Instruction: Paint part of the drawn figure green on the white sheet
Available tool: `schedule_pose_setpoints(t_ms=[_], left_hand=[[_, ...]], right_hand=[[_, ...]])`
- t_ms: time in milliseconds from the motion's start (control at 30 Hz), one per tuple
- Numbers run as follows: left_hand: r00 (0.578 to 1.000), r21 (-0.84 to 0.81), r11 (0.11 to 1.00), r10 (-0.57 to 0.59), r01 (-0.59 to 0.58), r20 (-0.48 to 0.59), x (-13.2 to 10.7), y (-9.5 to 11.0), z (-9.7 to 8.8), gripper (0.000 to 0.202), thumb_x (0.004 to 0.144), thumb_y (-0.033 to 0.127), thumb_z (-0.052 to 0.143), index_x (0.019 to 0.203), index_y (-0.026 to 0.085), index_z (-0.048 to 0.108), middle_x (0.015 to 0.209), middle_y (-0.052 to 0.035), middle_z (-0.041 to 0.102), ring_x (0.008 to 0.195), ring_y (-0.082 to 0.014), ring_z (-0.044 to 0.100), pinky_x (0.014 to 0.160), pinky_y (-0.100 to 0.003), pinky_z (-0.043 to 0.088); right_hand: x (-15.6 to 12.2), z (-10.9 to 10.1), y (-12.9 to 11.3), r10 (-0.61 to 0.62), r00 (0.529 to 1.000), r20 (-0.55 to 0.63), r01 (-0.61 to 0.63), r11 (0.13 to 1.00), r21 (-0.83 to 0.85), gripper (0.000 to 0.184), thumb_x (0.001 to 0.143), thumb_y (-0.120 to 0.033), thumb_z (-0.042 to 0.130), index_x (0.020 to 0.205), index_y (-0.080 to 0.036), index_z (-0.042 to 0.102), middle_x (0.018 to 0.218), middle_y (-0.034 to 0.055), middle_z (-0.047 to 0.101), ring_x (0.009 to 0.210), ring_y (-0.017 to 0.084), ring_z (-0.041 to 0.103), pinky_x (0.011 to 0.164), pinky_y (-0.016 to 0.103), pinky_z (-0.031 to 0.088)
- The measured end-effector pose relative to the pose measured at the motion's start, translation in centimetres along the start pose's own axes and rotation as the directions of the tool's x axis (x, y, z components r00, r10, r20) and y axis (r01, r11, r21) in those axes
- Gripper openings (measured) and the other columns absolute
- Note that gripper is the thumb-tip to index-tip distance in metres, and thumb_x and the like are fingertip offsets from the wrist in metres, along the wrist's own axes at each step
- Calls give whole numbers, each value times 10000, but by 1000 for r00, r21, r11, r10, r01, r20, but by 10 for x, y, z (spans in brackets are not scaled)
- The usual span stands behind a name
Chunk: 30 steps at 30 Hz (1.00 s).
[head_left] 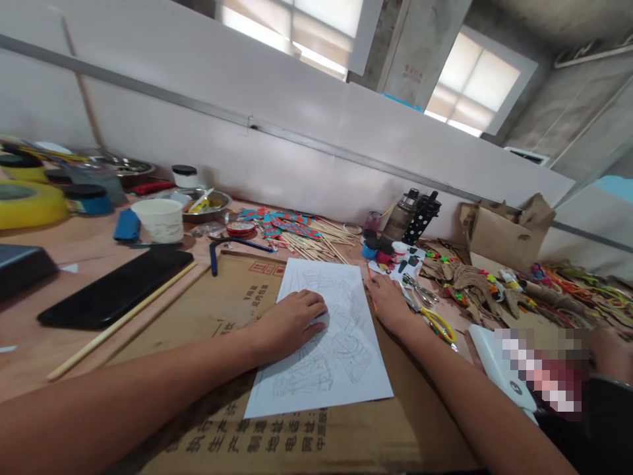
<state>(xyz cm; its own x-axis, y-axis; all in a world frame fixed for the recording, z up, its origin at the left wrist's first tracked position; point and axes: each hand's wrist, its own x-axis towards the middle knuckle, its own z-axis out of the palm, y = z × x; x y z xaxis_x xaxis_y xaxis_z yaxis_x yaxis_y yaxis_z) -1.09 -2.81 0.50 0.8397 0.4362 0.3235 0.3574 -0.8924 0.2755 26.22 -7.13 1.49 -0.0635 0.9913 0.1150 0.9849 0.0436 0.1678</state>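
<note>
A white sheet of paper [326, 369] with pencil drawings lies on a flattened cardboard box [222, 297]. My left hand [291, 320] rests flat on the sheet's left side, fingers stretched out. At the sheet's right edge, my right hand [388, 300] is closed on a thin orange pencil [370, 276], its tip near the paper's upper right corner. Scissors with yellow handles [435, 316] lie just right of my right hand.
A black phone [116, 287] and a long wooden stick [123, 320] lie at left. Behind are a white cup [159, 220], tape rolls [30, 204], a metal dish [210, 204], wooden sticks [316, 241], bottles [410, 214], a torn cardboard box [504, 231] and colourful craft bits at right.
</note>
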Motion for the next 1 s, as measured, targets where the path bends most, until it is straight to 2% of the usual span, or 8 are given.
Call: schedule_pose_setpoints(t_ms=[267,467,567,667,733,767,867,1000], left_hand=[[1000,1,1000,-1,1,-13,0,3,-5,173,934,226,637,1075,156,709,1156,-118,698,1091,-272,639,954,-428,524],[1000,-27,1000,8,-8,-20,-1,-1,0,174,944,238,612,1084,176,695,1142,-101,700,1095,-270,633,966,-433,515],[999,-39,999,14,-16,-42,-2,-1,1,170,945,242,599,1073,183,692,1142,-101,699,1088,-263,635,965,-426,511],[999,-44,999,12,-14,-45,-2,1,-2,179,943,235,589,1079,188,695,1160,-103,695,1100,-265,632,963,-429,510],[1000,-52,999,4,-5,-21,-2,3,-4,186,935,216,593,1085,189,699,1166,-102,694,1111,-269,629,965,-434,511],[1000,-56,998,0,-1,-11,-2,4,-5,185,930,209,598,1082,190,703,1168,-101,694,1112,-271,629,965,-434,511],[1000,-63,998,-15,14,-14,-1,5,-8,179,921,201,606,1066,194,711,1170,-99,696,1105,-273,633,958,-436,514],[999,-76,996,-36,35,-8,-1,4,-7,180,900,173,624,1053,198,715,1166,-97,696,1098,-277,632,957,-446,511]], right_hand=[[-1,3,4,-127,981,-145,98,977,-191,486,969,-71,371,1426,-146,521,1427,186,541,1321,311,434,1047,457,390],[0,0,7,-128,977,-168,96,978,-187,436,962,-77,412,1359,-136,583,1410,192,551,1321,316,441,1056,460,379],[3,-5,13,-64,972,-226,53,997,-54,399,967,-124,440,1324,-161,617,1366,169,588,1287,297,476,1054,442,384],[16,-16,26,37,939,-342,35,979,201,355,980,-228,470,1278,-175,655,1297,155,635,1224,282,528,1051,435,393],[31,-27,38,130,900,-417,73,897,436,318,968,-263,487,1189,-170,696,1219,143,681,1175,262,570,1056,408,405],[39,-33,45,224,868,-443,77,821,566,287,951,-270,510,1128,-176,715,1180,130,702,1152,252,590,1062,393,410],[71,-52,63,372,802,-468,34,753,657,314,969,-304,444,1085,-176,706,1142,111,720,1076,223,635,1025,364,454],[118,-66,81,547,743,-387,-60,630,774,367,978,-335,386,1064,-147,689,937,79,751,819,172,696,758,265,541]])
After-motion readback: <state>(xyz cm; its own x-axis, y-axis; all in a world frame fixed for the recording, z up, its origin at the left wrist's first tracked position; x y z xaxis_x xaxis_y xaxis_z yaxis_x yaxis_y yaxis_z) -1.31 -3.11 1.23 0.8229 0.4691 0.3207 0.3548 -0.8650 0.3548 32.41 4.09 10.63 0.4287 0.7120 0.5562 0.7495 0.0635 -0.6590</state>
